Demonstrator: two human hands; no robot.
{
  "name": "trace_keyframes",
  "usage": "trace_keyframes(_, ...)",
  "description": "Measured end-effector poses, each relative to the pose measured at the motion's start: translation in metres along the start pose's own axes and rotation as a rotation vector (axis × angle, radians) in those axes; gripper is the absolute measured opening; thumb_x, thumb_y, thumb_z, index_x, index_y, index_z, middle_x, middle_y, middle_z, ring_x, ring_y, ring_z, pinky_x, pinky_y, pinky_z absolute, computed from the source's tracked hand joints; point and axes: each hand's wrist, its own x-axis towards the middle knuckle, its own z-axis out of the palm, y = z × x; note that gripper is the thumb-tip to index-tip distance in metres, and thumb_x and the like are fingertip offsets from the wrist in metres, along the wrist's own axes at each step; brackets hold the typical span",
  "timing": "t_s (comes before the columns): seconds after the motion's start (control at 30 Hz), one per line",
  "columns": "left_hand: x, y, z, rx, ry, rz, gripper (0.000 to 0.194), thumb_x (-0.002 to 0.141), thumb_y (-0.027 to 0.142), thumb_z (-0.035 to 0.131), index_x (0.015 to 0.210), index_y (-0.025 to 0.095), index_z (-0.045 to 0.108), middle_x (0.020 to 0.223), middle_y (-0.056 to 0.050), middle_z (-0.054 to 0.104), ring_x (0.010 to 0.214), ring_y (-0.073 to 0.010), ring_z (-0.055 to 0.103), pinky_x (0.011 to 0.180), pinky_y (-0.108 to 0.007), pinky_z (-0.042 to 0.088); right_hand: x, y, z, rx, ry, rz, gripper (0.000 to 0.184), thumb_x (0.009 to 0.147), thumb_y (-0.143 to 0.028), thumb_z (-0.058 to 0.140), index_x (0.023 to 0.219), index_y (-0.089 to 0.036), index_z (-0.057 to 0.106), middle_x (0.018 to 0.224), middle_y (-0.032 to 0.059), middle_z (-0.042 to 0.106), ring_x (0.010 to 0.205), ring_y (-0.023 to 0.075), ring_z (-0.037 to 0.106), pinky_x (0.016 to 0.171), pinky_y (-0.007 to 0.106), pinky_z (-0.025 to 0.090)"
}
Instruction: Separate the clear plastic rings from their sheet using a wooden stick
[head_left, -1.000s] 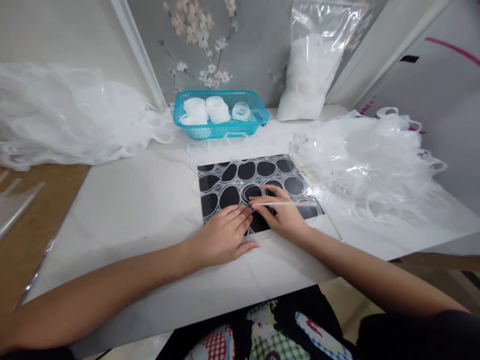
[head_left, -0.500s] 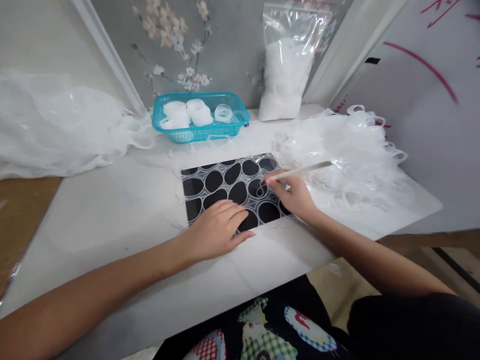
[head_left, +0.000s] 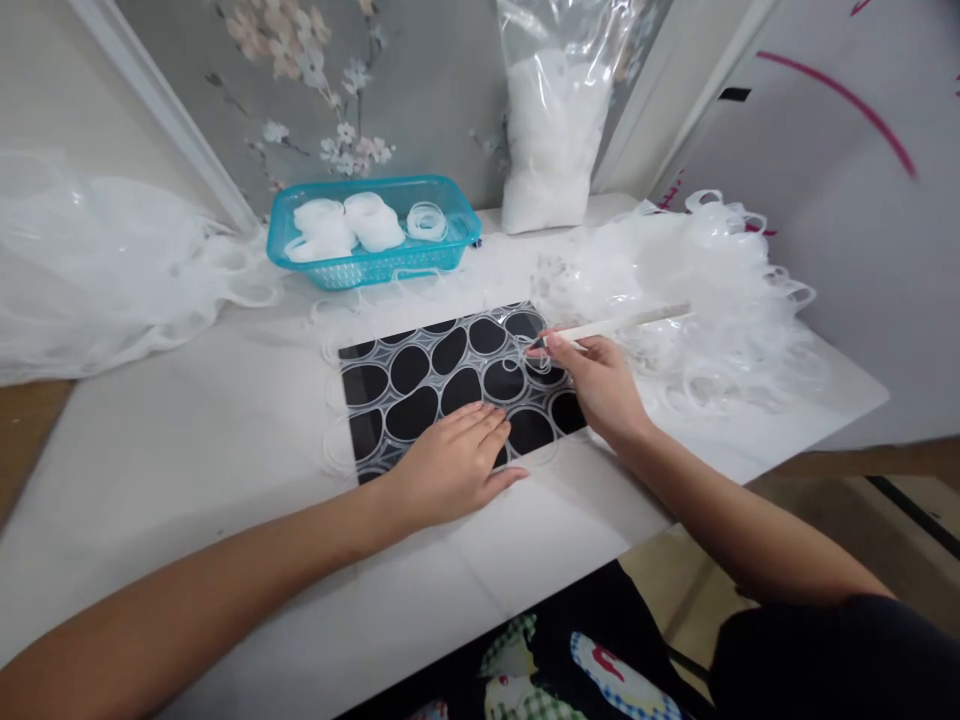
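On the table lies a black rectangular board (head_left: pixel 366 434) under a clear, lacy sheet (head_left: pixel 336 415) of joined white-edged ovals, whose scalloped rim sticks out past it. My left hand (head_left: pixel 454 465) rests flat on the lower edge of the board, fingers stretched out. Over the right part of the board, my right hand (head_left: pixel 600 385) pinches a slim off-white stick-like tool (head_left: pixel 592 330), its long end pointing right. Thin clear loops (head_left: pixel 517 358) curl by those fingertips. The tool's working tip is too small to make out.
A blue plastic basket (head_left: pixel 375 275) with rolls of white rings stands at the back. Right of it is an upright clear bag (head_left: pixel 551 150) of white material. A heap of clear ring-edged pieces (head_left: pixel 697 300) covers the right side; a large translucent pile (head_left: pixel 112 270) lies at left.
The view has shifted slightly. My right hand has moved a little up and right over the sheet, with the tool now lying flatter. My left hand stays on the board.
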Motion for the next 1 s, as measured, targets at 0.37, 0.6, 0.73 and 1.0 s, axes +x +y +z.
trace_keyframes(0.37, 0.025, -0.015, -0.018, -0.502, 0.333, -0.325, 0.027, 0.086, 0.027, 0.066, 0.111, 0.020, 0.057, 0.091, -0.001, 0.061, 0.084, -0.0146, 0.060, 0.076, -0.029, 0.049, -0.013, -0.012, 0.009, 0.448, -0.305, 0.315, 0.020, 0.072, -0.038, 0.078, 0.083, -0.022, 0.072, 0.075, 0.0007, 0.070, 0.077, 0.0155, 0.067, 0.077, 0.029, 0.051)
trace_keyframes(0.6, 0.026, -0.017, -0.024, -0.583, 0.458, -0.290, 0.016, 0.092, 0.019, 0.052, 0.078, 0.018, 0.058, 0.073, 0.002, 0.054, 0.068, -0.0094, 0.051, 0.066, -0.023, 0.041, -0.016, -0.009, 0.016, 0.463, -0.362, 0.287, 0.016, 0.073, -0.033, 0.077, 0.082, -0.021, 0.072, 0.074, -0.0003, 0.069, 0.074, 0.0138, 0.064, 0.079, 0.029, 0.049)
trace_keyframes(0.73, 0.027, -0.019, -0.024, -0.538, 0.378, -0.409, 0.020, 0.079, 0.008, 0.056, 0.061, 0.017, 0.051, 0.061, 0.005, 0.052, 0.058, -0.0089, 0.047, 0.059, -0.023, 0.037, -0.013, -0.009, 0.013, 0.565, -0.291, 0.327, 0.015, 0.073, -0.031, 0.077, 0.082, -0.021, 0.070, 0.075, -0.0005, 0.069, 0.078, 0.0119, 0.065, 0.078, 0.024, 0.051)
trace_keyframes(1.0, 0.026, -0.024, -0.012, -0.290, 0.259, -0.348, 0.008, 0.087, 0.025, 0.061, 0.089, 0.017, 0.061, 0.078, -0.001, 0.064, 0.076, -0.0172, 0.058, 0.072, -0.032, 0.048, 0.000, -0.015, 0.003, 0.846, -0.187, 0.412, 0.012, 0.078, -0.030, 0.073, 0.081, -0.025, 0.062, 0.078, -0.0028, 0.069, 0.087, 0.0132, 0.067, 0.077, 0.025, 0.055)
